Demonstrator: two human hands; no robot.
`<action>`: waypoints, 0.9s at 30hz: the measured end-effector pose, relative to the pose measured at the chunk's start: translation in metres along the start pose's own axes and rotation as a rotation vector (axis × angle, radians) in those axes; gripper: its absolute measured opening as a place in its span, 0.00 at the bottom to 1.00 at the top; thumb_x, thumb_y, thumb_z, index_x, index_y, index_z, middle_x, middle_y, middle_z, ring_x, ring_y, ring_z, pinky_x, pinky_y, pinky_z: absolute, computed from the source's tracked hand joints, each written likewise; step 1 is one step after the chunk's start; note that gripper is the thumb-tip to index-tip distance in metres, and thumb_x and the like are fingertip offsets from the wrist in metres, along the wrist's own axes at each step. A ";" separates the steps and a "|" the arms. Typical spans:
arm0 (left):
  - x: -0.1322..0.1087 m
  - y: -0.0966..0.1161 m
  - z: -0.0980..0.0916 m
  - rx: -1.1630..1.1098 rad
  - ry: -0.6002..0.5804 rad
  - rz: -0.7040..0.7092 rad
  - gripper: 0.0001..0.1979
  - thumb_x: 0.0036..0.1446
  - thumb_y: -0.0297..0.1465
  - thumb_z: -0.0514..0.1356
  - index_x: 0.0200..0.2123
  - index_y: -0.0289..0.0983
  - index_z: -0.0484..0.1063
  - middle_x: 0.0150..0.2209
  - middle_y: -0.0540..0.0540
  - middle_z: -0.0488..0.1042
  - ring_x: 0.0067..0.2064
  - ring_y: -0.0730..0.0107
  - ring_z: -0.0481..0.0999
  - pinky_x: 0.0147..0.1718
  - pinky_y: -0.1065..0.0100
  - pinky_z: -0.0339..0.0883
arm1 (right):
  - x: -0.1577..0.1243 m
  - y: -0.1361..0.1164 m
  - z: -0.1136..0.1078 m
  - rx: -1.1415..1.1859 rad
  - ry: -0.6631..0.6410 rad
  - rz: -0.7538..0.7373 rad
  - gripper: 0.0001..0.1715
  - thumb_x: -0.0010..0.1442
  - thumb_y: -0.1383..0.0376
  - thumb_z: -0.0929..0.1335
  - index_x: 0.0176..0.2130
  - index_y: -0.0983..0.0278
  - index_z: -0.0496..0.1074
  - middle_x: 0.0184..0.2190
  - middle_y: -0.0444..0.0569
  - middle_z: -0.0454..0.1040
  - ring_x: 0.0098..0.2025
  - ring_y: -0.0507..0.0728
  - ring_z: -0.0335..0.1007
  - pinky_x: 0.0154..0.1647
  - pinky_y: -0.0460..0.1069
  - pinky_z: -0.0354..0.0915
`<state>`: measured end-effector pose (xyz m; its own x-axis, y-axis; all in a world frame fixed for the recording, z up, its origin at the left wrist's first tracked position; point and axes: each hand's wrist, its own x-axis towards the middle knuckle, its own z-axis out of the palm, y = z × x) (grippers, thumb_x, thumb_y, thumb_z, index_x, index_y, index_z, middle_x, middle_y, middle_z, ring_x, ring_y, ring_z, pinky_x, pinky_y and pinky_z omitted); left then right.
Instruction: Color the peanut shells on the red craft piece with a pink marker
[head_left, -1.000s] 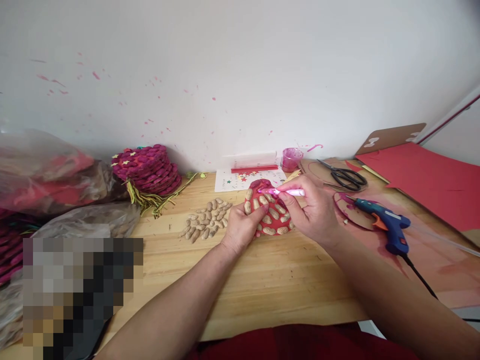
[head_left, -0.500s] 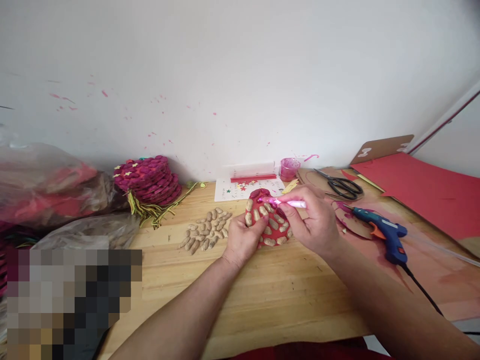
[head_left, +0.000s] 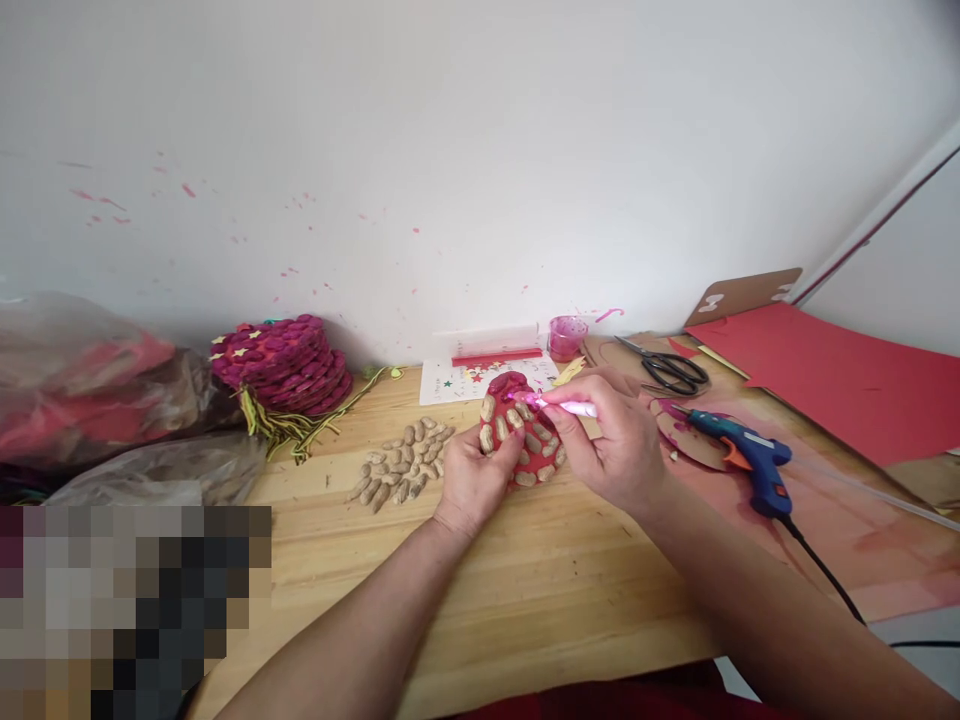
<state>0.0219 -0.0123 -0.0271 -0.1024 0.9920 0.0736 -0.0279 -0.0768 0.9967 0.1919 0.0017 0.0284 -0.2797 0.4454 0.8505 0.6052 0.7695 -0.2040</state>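
Note:
My left hand (head_left: 474,487) grips a red card piece (head_left: 534,463) by its lower left side, thumb on the front. Peanuts in their shells cover the card; those along its top edge are coated dark pink, while the others are plain tan. In my right hand (head_left: 621,440), closed in a pinch, is a white-handled paintbrush (head_left: 576,408). Its pink tip is at the peanuts near the top of the card. Part of the card's right side is hidden behind my right hand. Loose peanuts (head_left: 405,462) lie on the wooden table, left of my left hand.
A pink-stained cup (head_left: 567,338) stands by the wall, near a white sheet (head_left: 442,382) with small stars. Scissors (head_left: 671,372), a blue glue gun (head_left: 757,465) and red card sheets (head_left: 840,370) lie right. A stack of pink peanut pieces (head_left: 281,365) and plastic bags (head_left: 97,370) are left.
The whole scene has shifted slightly left in view. Both hands keep their holds, and the brush tip stays at the upper part of the card.

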 end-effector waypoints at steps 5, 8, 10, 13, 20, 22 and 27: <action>0.000 0.003 0.000 0.011 0.000 0.016 0.21 0.53 0.46 0.70 0.21 0.37 0.73 0.19 0.50 0.72 0.20 0.75 0.64 0.20 0.73 0.59 | 0.001 -0.001 -0.002 0.041 0.011 0.044 0.04 0.68 0.67 0.69 0.42 0.58 0.71 0.35 0.46 0.81 0.38 0.58 0.76 0.44 0.57 0.64; -0.001 0.004 0.000 0.024 0.003 0.030 0.21 0.53 0.45 0.70 0.20 0.36 0.73 0.20 0.50 0.73 0.21 0.75 0.65 0.21 0.73 0.61 | 0.002 -0.002 -0.002 0.032 -0.012 0.028 0.03 0.68 0.67 0.69 0.42 0.58 0.72 0.35 0.46 0.81 0.38 0.59 0.76 0.44 0.57 0.64; -0.001 0.004 0.000 0.014 0.006 0.022 0.20 0.52 0.45 0.70 0.21 0.36 0.74 0.20 0.50 0.73 0.21 0.74 0.65 0.22 0.72 0.61 | 0.002 -0.001 -0.002 0.024 0.000 0.051 0.03 0.68 0.67 0.69 0.42 0.58 0.72 0.34 0.46 0.81 0.38 0.59 0.76 0.43 0.57 0.64; 0.000 0.004 -0.001 0.010 0.006 0.015 0.19 0.52 0.45 0.70 0.22 0.36 0.75 0.21 0.50 0.73 0.22 0.74 0.65 0.23 0.72 0.62 | 0.002 -0.001 -0.003 0.043 0.026 0.078 0.03 0.68 0.67 0.69 0.42 0.57 0.72 0.35 0.46 0.81 0.38 0.59 0.76 0.42 0.57 0.65; -0.001 0.006 -0.001 0.022 0.005 -0.006 0.19 0.51 0.45 0.70 0.23 0.35 0.76 0.22 0.48 0.75 0.23 0.72 0.68 0.24 0.72 0.63 | 0.001 0.003 -0.001 0.067 0.028 0.079 0.03 0.68 0.68 0.69 0.42 0.58 0.72 0.35 0.46 0.80 0.39 0.58 0.76 0.43 0.57 0.66; -0.001 0.006 -0.001 0.016 0.006 -0.017 0.20 0.51 0.46 0.70 0.23 0.35 0.76 0.22 0.47 0.76 0.23 0.72 0.68 0.24 0.71 0.63 | 0.001 0.006 -0.001 0.097 0.050 0.107 0.03 0.68 0.67 0.69 0.43 0.58 0.72 0.35 0.46 0.80 0.38 0.58 0.76 0.43 0.57 0.67; -0.001 0.005 -0.001 0.013 0.003 -0.003 0.20 0.51 0.46 0.71 0.22 0.36 0.75 0.21 0.49 0.74 0.23 0.73 0.66 0.24 0.72 0.63 | 0.000 0.008 -0.002 0.148 0.042 0.157 0.02 0.68 0.66 0.69 0.42 0.58 0.72 0.35 0.46 0.80 0.39 0.59 0.77 0.44 0.57 0.69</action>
<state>0.0210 -0.0141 -0.0218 -0.1055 0.9919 0.0701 -0.0150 -0.0721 0.9973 0.1980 0.0066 0.0274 -0.1576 0.5480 0.8215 0.5217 0.7525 -0.4019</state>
